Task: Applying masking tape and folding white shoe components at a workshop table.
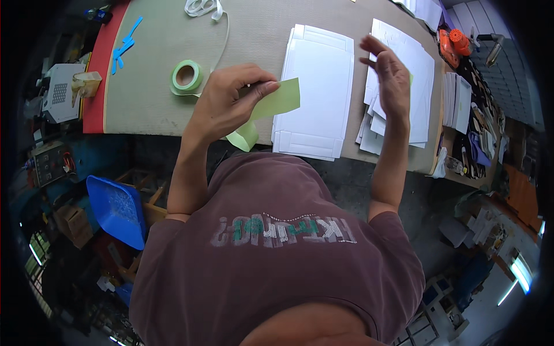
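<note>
My left hand [231, 98] pinches a strip of light green tape [284, 99] between thumb and fingers. The strip's free end reaches over the left edge of a flat white folded cardboard piece [318, 86], and a loop of it hangs below the hand at the table's near edge. Left of that hand lies a green tape roll [186, 76] with a brown core. My right hand [391, 78] is raised over a stack of white sheets [424, 63], fingers apart, nothing seen in it. A small bit of green shows beside it; what it belongs to is unclear.
Blue strips [123, 49] lie near the red table edge [107, 75]. A coil of white ribbon [202, 7] rests at the far side. Along the right stand an orange tool [456, 43] and a pile of white boards [456, 101]. A blue bin [117, 210] sits below left.
</note>
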